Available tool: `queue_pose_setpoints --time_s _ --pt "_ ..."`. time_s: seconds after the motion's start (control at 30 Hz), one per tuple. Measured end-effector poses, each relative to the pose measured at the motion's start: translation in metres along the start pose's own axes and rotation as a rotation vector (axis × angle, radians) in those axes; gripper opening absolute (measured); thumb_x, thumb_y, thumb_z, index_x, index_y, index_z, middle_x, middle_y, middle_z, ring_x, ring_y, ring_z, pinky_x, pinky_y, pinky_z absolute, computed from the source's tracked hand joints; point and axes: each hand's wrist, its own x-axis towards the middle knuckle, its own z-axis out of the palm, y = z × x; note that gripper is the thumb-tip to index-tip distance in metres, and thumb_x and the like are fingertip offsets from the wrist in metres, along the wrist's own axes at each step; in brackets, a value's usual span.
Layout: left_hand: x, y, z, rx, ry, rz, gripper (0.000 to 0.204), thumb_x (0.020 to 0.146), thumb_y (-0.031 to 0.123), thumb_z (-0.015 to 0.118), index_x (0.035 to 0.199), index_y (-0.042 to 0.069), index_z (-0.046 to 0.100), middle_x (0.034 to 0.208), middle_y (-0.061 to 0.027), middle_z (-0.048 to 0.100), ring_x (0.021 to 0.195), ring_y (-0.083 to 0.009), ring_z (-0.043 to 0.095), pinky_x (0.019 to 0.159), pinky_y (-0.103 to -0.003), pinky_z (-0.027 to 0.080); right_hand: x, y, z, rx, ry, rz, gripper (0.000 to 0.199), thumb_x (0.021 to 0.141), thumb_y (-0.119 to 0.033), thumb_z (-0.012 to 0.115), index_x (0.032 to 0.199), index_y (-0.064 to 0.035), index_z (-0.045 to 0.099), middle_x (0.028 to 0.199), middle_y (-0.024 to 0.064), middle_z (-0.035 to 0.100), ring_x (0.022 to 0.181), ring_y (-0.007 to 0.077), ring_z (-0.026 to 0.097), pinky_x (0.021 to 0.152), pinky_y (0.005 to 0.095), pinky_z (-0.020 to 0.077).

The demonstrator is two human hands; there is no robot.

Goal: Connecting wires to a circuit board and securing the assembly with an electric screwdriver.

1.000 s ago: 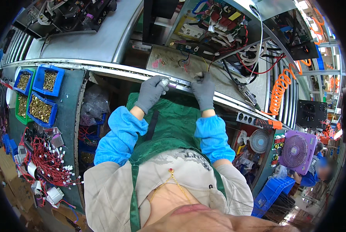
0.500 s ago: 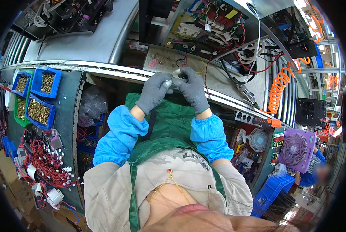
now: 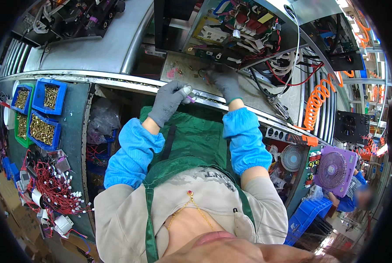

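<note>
My left hand (image 3: 168, 103), in a grey glove, is closed above the front rail of the bench. Its thumb and fingers pinch a small purple-ended piece (image 3: 191, 100) whose kind I cannot make out. My right hand (image 3: 225, 83), gloved too, stretches over the bench beneath the opened cabinet and is smeared by motion. Its fingertips are near thin wires (image 3: 207, 78) that hang from the cabinet; whether they touch is unclear. Inside the opened metal cabinet (image 3: 270, 61) are circuit boards (image 3: 218, 27), and cables with ring terminals hang at its lower edge.
At left, blue bins (image 3: 51, 80) of brass-coloured screws stand beside a heap of red wire harnesses (image 3: 51, 186). An air screwdriver (image 3: 278, 108) and orange coiled hose (image 3: 315, 103) lie at right. Beyond are a purple fan (image 3: 336, 170), a blue crate (image 3: 307, 217) and another person (image 3: 353, 197).
My hands were together above the apron. The right hand has parted from the left and moved forward to the cabinet's wires; the left stays nearly in place, the purple-ended piece now visible.
</note>
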Motion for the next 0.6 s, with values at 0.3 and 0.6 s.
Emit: queue_pose_setpoints --time_s 0.3,0.6 --pt "0.004 0.011 0.017 0.083 -0.07 0.047 0.017 0.083 0.016 0.062 0.086 -0.001 0.06 0.075 -0.0067 0.063 0.064 -0.0093 0.06 0.059 -0.022 0.048 -0.015 0.012 -0.014 0.85 -0.214 0.411 0.022 0.081 -0.025 0.059 0.09 -0.0047 0.062 0.07 0.0022 0.057 0.05 0.0079 0.045 0.043 0.0217 0.0346" --pt "0.014 0.0 0.027 0.284 -0.096 0.17 0.02 0.081 0.019 0.064 0.087 0.0 0.062 0.078 -0.0074 0.062 0.063 -0.0126 0.059 0.06 -0.025 0.047 -0.035 0.02 -0.013 1.081 -0.24 0.477 0.029 0.081 -0.014 0.058 0.108 -0.0022 0.056 0.072 0.0 0.052 0.052 0.0046 0.04 0.04 0.0165 0.0267"
